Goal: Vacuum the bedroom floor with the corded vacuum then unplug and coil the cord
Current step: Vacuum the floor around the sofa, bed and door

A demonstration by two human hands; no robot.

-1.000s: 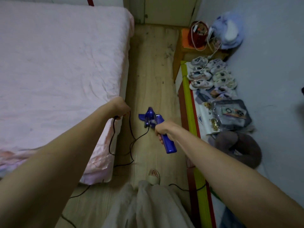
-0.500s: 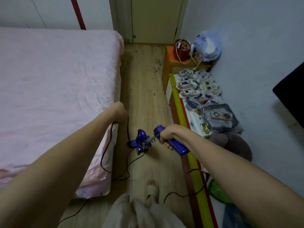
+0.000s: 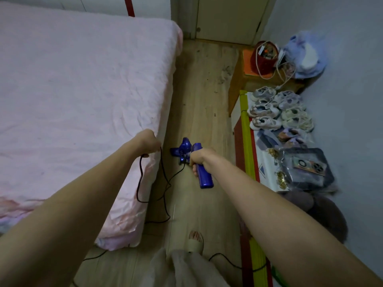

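Two bare hands work the narrow strip of pale wood floor (image 3: pixel 199 96). At far left I see the pink-sheeted bed (image 3: pixel 83 90); my left hand (image 3: pixel 148 141) at its edge has its grip closed on the thin black cord (image 3: pixel 163 179), which loops down. My right hand (image 3: pixel 199 157) grips the blue handheld vacuum (image 3: pixel 204 175). Rightward, about six pale shoes (image 3: pixel 277 110) sit on a low shelf by the wall.
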